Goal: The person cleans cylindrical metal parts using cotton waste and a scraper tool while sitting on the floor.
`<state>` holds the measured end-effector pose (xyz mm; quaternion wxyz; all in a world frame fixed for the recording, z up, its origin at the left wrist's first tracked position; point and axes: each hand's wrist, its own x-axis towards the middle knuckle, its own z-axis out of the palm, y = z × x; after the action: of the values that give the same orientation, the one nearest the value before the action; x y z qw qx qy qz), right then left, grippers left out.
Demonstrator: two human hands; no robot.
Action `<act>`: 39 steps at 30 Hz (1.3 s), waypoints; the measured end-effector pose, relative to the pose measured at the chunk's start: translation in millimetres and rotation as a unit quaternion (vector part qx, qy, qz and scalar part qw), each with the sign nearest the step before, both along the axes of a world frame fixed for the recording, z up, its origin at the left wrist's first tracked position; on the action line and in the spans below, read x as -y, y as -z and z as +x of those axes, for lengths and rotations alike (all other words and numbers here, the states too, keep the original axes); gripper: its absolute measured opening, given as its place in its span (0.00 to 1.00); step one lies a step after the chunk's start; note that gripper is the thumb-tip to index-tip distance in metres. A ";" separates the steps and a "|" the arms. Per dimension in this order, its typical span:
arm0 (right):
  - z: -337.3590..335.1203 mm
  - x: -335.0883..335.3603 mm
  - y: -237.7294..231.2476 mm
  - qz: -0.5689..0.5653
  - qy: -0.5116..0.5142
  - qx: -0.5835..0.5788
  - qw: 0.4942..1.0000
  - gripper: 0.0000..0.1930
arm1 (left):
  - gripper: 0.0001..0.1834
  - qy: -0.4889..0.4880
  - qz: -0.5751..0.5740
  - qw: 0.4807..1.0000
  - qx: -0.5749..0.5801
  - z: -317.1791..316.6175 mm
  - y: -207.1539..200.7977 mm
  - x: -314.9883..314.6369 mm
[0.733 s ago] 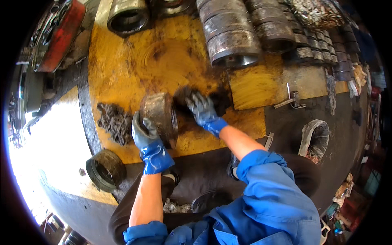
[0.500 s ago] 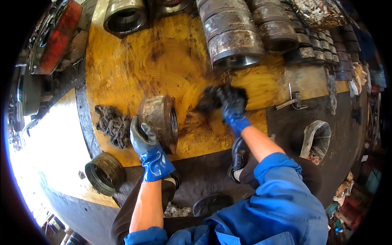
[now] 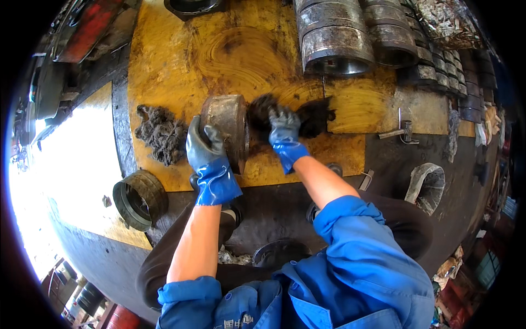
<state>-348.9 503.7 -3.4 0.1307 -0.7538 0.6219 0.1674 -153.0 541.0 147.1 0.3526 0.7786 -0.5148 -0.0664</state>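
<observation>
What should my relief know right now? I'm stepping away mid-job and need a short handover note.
Left hand: gloved, gripping the rusty metal ring, held on edge on the yellow bench.
Right hand: gloved, pressing a dark rag against the ring's open side.
Another rag pile lies left of the ring.
Done: cannot tell how clean the ring is.
Left: stacked rings wait behind.
</observation>
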 end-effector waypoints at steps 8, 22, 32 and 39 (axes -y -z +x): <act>-88.1 -122.1 15.9 -0.136 -0.396 -0.006 0.908 0.23 | 0.20 0.006 -0.021 1.000 0.022 2.8 -6.7 -1.4; 46.1 226.7 13.2 -0.160 -0.136 0.071 0.975 0.26 | 0.21 -0.047 0.020 0.985 -0.166 11.5 2.6 -11.3; -0.6 361.2 59.2 -0.166 0.031 -0.161 0.972 0.24 | 0.32 0.011 0.007 0.997 -0.076 1.0 2.0 -1.0; 6.5 262.7 72.2 -0.047 0.135 -0.081 0.986 0.21 | 0.25 0.028 -0.019 0.999 -0.026 7.8 5.2 0.8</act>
<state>-342.4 241.0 -75.6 0.0655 -0.6524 0.7335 0.1789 -145.2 540.2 141.9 0.3783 0.7554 -0.5280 -0.0867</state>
